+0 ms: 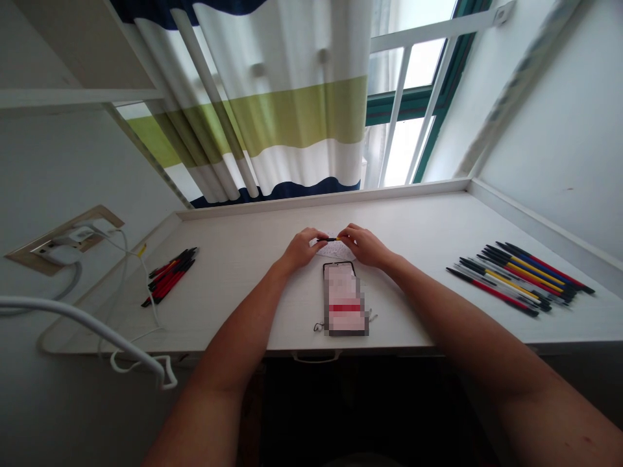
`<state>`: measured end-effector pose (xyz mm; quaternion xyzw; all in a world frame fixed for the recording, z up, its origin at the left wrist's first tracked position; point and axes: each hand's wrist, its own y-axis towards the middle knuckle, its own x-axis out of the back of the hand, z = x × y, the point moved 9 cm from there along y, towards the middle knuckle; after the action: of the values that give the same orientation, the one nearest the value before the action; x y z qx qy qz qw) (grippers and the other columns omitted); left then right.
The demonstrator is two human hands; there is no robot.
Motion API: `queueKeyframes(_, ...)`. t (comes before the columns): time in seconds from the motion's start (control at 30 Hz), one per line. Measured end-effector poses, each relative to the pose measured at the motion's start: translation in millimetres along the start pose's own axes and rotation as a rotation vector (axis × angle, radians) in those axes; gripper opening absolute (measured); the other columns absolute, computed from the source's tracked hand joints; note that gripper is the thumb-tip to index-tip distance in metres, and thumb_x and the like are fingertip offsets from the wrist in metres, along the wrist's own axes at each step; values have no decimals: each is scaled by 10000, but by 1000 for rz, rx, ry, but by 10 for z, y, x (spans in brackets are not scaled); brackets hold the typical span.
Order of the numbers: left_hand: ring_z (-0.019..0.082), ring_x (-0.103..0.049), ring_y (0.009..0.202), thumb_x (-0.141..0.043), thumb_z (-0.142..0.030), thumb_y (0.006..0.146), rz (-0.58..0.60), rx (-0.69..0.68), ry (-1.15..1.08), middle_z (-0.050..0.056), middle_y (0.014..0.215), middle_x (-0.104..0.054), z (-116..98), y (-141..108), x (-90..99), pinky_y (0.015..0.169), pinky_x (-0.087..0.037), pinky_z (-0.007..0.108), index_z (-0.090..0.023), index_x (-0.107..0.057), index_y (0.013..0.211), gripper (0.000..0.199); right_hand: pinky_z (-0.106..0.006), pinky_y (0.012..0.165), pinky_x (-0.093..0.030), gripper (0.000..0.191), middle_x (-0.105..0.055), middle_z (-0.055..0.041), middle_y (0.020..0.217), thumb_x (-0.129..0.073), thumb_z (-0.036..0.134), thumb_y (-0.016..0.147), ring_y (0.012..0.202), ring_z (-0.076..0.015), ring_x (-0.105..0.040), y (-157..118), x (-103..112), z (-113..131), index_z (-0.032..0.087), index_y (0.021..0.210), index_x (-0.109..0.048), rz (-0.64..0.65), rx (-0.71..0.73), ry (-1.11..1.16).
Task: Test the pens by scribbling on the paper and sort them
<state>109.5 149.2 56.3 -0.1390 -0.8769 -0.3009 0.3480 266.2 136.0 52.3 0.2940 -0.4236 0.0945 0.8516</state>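
Observation:
Between my two hands a short black and yellow pen piece lies level, above a small patterned sheet of paper. The fingertips of my left hand pinch its black end. At its yellow end, the fingers of my right hand are closed. A phone with a blurred screen lies just below the paper, nearer to me. Off to the right is a row of pens in red, yellow, blue, white and black. A smaller pile of red and black pens lies at the left.
The white desk has a raised rim along its back and right side. White cables run from a wall socket over the desk's left end. A white tube crosses the lower left. Behind the desk hangs a striped curtain.

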Motion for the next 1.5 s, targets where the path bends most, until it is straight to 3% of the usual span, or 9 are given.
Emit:
queueKeyframes(0.13, 231, -684, 979, -686, -246, 920, -25, -23, -20, 73, 1027, -760, -39, 2, 27, 921, -559, 407, -222, -769, 1048, 155, -341, 771, -526, 152, -716, -89, 1057, -604, 240, 944, 871, -219, -669, 8, -10, -46, 203, 1065, -686, -6, 1, 87)
queueKeyframes(0.3, 229, -692, 977, -697, -212, 912, -53, -61, -6, 76, 1005, -762, -88, 0, 48, 937, -552, 405, -207, -772, 1012, 125, -355, 852, -491, 237, -756, -99, 1032, -473, 224, 1021, 930, -236, -683, 14, -89, -62, 200, 1020, -709, 75, -4, -17)
queueKeyframes(0.47, 228, -703, 972, -691, -213, 912, -62, -45, -6, 72, 1016, -768, -55, -1, 60, 935, -561, 407, -210, -770, 1014, 129, -341, 830, -477, 225, -762, -95, 1094, -551, 306, 1022, 936, -231, -695, -15, -60, -47, 209, 1206, -638, 72, -57, -28)
queueKeyframes(0.67, 231, -714, 971, -693, -231, 911, -75, -45, -23, 74, 1018, -778, -66, -9, 81, 936, -572, 412, -216, -776, 1009, 129, -351, 850, -445, 226, -768, -69, 1010, -428, 263, 1065, 904, -222, -692, -14, -36, -21, 228, 1022, -646, 80, -33, -78)
queueKeyframes(0.83, 234, -712, 979, -679, -243, 920, -78, -33, -35, 78, 1033, -775, -65, -17, 78, 915, -580, 410, -219, -779, 1017, 141, -368, 870, -436, 123, -762, -68, 1005, -545, 327, 1024, 880, -224, -682, -20, 17, -4, 225, 1019, -614, 30, -23, -89)
queueKeyframes(0.93, 233, -710, 976, -672, -250, 923, -67, -59, -46, 80, 1034, -775, -86, -15, 59, 920, -577, 415, -218, -777, 1017, 144, -373, 865, -431, 260, -755, -60, 917, -417, 308, 1070, 837, -214, -671, -29, 3, -20, 223, 912, -606, 65, -42, -119)
queueKeyframes(1.07, 233, -709, 953, -678, -245, 914, -82, -36, -49, 80, 1024, -774, -71, -9, 74, 883, -581, 408, -212, -775, 1020, 147, -369, 862, -442, 164, -755, -57, 971, -566, 386, 1014, 852, -220, -670, -41, 53, -9, 228, 1021, -606, 29, -38, -94)
queueKeyframes(1.2, 233, -707, 953, -677, -255, 919, -84, -47, -51, 81, 1025, -776, -107, -14, 90, 892, -578, 410, -213, -776, 1027, 152, -370, 843, -438, 276, -747, -59, 896, -414, 323, 1069, 795, -213, -660, -55, 33, -18, 220, 915, -618, 75, -53, -113)
queueKeyframes(1.5, 225, -706, 943, -685, -285, 917, -82, -9, -94, 75, 1020, -781, -41, -22, 93, 843, -588, 391, -213, -782, 1032, 167, -340, 795, -449, 322, -745, -50, 825, -440, 382, 1058, 723, -198, -650, -31, 44, -15, 222, 907, -676, 85, -52, -82)
